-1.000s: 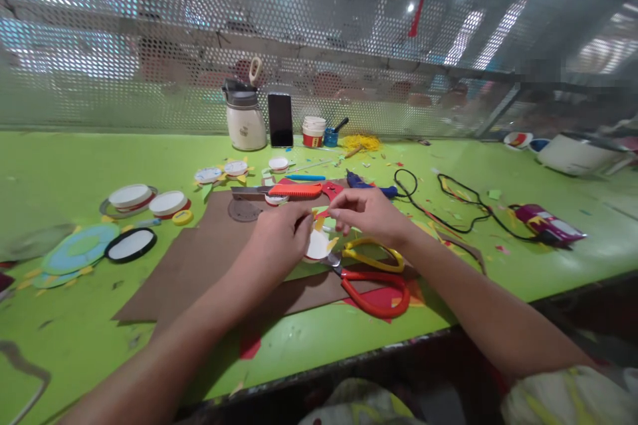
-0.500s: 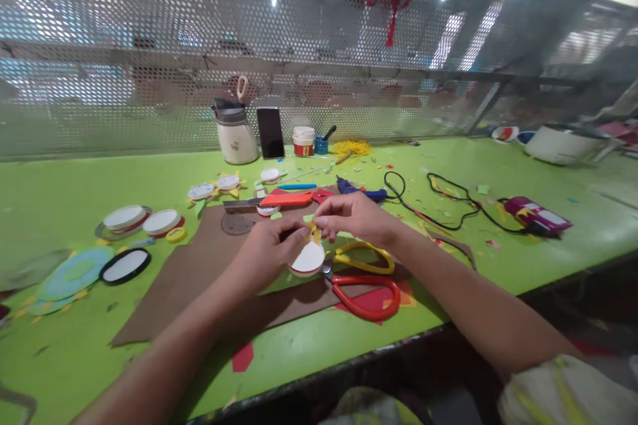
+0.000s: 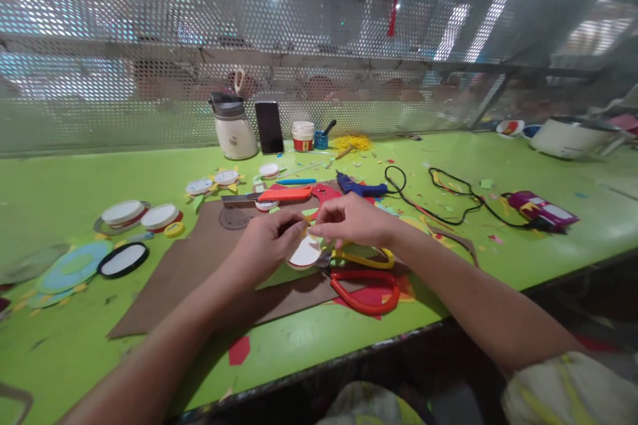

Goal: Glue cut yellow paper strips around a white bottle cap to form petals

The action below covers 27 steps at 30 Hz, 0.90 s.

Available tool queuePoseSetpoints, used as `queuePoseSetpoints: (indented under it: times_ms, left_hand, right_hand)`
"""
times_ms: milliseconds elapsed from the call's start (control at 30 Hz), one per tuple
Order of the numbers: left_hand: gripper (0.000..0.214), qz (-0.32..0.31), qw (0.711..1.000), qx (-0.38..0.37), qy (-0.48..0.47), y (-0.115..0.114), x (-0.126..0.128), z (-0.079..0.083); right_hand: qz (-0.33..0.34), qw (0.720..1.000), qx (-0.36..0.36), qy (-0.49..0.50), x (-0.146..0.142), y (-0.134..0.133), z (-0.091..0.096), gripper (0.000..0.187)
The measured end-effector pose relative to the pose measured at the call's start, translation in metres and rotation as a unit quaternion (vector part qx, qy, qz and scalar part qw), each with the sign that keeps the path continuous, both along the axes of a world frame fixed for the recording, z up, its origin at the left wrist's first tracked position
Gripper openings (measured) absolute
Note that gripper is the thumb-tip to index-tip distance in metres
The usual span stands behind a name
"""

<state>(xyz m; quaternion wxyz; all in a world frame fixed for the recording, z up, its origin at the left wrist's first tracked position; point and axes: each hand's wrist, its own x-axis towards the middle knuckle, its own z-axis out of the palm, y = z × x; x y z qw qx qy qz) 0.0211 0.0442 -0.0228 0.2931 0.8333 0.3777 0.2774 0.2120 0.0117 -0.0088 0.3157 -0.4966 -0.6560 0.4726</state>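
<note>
My left hand (image 3: 266, 240) is closed around a small white round lid with a red rim (image 3: 304, 254), held just above a brown cardboard sheet (image 3: 199, 265). My right hand (image 3: 351, 219) pinches a small yellow piece at the top edge of that lid, fingertips meeting the left thumb. Directly beneath my hands lie red-handled scissors (image 3: 366, 285) and yellow-handled scissors (image 3: 363, 257).
An orange utility knife (image 3: 279, 195), a blue glue gun (image 3: 361, 187) with a black cord (image 3: 438, 199), and more white lids (image 3: 139, 214) lie on the green table (image 3: 60, 179). A jug (image 3: 232, 126), phone (image 3: 269, 126) and cups stand against the perforated metal screen.
My hands stayed together over the lid; the right fingers shifted down onto its top edge. The camera view drifted slightly.
</note>
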Motion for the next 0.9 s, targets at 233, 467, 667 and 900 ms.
queuePoseSetpoints:
  times_ms: [233, 467, 667, 900]
  left_hand:
    - [0.023, 0.002, 0.998, 0.058, -0.014, -0.005, 0.002, 0.000]
    - [0.026, 0.118, 0.971, -0.077, -0.193, -0.014, 0.004, 0.013]
    - [0.029, 0.113, 0.942, -0.158, -0.274, -0.020, 0.003, 0.025]
    - [0.018, 0.076, 0.983, 0.017, -0.169, -0.020, 0.009, 0.010]
  right_hand:
    - [-0.024, 0.999, -0.030, -0.001, -0.012, -0.004, -0.004, 0.014]
    - [-0.150, 0.989, -0.011, -0.019, -0.022, -0.008, 0.005, 0.017]
    - [-0.218, 0.976, -0.001, 0.002, -0.020, 0.003, -0.002, 0.015]
    - [-0.250, 0.968, 0.022, 0.013, -0.025, 0.003, -0.006, 0.014]
